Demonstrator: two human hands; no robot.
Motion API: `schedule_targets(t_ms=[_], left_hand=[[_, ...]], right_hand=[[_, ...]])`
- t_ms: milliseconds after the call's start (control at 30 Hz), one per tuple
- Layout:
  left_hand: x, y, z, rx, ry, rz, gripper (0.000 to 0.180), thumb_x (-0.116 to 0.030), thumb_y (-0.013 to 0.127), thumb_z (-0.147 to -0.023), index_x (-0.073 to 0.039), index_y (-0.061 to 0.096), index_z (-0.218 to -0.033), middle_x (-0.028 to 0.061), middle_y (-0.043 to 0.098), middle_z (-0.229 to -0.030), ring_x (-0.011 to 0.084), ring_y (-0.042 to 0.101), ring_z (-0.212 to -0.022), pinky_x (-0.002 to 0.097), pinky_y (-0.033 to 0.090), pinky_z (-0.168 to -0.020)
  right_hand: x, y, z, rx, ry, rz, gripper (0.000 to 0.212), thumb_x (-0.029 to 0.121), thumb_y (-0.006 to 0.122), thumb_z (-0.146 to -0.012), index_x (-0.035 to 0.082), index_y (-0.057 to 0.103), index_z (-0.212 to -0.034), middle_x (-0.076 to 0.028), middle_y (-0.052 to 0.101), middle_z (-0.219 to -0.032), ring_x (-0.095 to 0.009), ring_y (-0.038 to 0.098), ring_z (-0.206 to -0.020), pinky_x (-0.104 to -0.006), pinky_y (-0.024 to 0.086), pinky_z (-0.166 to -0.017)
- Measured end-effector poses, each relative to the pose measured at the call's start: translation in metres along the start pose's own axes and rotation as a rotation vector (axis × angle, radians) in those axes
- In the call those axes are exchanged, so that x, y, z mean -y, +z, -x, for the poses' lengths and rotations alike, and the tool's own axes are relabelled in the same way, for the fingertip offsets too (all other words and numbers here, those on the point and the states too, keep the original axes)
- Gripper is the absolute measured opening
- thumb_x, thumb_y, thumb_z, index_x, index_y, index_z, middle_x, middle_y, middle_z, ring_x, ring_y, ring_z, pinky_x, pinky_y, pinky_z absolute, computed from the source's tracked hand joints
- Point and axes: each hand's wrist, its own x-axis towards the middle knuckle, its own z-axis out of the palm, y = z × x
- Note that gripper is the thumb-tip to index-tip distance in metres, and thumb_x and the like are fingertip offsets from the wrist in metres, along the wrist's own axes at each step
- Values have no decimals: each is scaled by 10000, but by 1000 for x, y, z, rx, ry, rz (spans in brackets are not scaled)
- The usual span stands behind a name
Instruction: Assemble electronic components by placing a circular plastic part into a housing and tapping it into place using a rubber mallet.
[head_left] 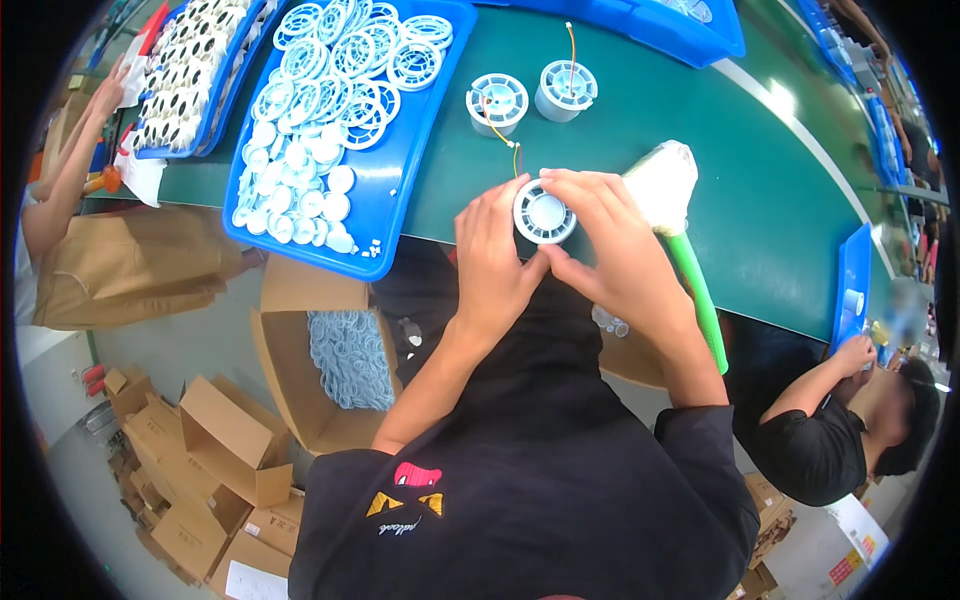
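Observation:
My left hand [488, 250] and my right hand [625, 245] both grip a round, pale plastic housing [546, 214] with a slotted ring face, at the table's near edge. Fingers and thumbs of both hands close round its sides. Thin red and yellow wires rise from behind it. Farther back on the green table stand two similar pale housings, one on the left [498, 101] and one on the right [567, 88], each with a thin wire. Beside my right hand lies a mallet [697, 295] with a green handle and a head wrapped in white.
A blue tray [400, 165] of pale slotted rings and small discs sits left on the green table [760, 190]. Below it, an open cardboard box [285, 350] holds pale blue rings. Other people work at far left and right; more blue trays stand at the back.

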Motion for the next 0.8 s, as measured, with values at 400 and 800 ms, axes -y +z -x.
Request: schedule_targets(t_ms=[400, 800], left_hand=[[3, 5, 7, -12, -25, -14, 814, -75, 854, -758, -19, 501, -1489, 170, 633, -1381, 379, 601, -1273, 495, 435, -1064], [-8, 27, 15, -185, 36, 139, 769, -160, 841, -896, 10, 427, -1520, 254, 562, -1466, 428, 583, -1311, 493, 449, -1075]], right_hand=[[15, 9, 3, -43, 83, 124, 612, 61, 836, -791, -46, 592, -1342, -210, 635, -1316, -400, 590, -1198, -465, 511, -1028], [18, 11, 4, -84, 165, 95, 568, 88, 831, -794, -5, 634, -1319, -176, 665, -1301, -392, 605, -1200, -471, 513, -1021]])
